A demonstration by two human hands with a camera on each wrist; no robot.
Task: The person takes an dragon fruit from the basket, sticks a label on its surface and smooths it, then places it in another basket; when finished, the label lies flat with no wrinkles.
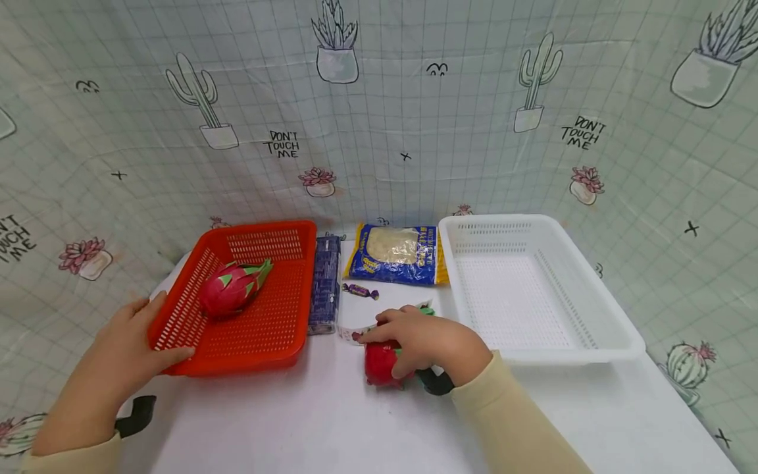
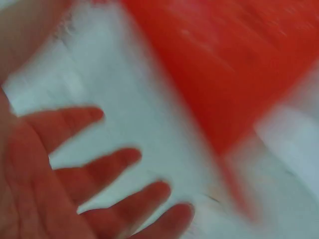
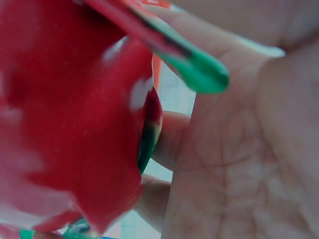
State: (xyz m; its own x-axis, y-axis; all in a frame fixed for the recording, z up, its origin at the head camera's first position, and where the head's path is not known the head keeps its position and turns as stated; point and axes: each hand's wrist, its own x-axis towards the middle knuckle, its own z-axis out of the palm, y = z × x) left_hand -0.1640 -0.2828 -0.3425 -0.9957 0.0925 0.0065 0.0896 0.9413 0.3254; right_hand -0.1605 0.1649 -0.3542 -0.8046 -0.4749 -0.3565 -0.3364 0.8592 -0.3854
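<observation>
My right hand (image 1: 423,339) reaches down over a red dragon fruit (image 1: 379,365) with green-tipped scales, low at the white table. Its fingers and thumb curl round the fruit, and in the right wrist view the glossy dragon fruit (image 3: 65,124) fills the left side, before the palm. At the left side of a red basket (image 1: 296,359) is my left hand (image 1: 127,349), fingers spread. The left wrist view, blurred, has those fingers straight beside the red basket (image 2: 199,74). Inside the basket lies another dragon fruit (image 1: 227,291), pink with green scales.
To the right stands a white basket (image 1: 533,355). Between the baskets lie a dark blue patterned box (image 1: 324,283), a blue and yellow food packet (image 1: 393,253) and a purple wrapped candy (image 1: 361,291). A pale printed item (image 1: 348,334) is partly hidden by my right hand.
</observation>
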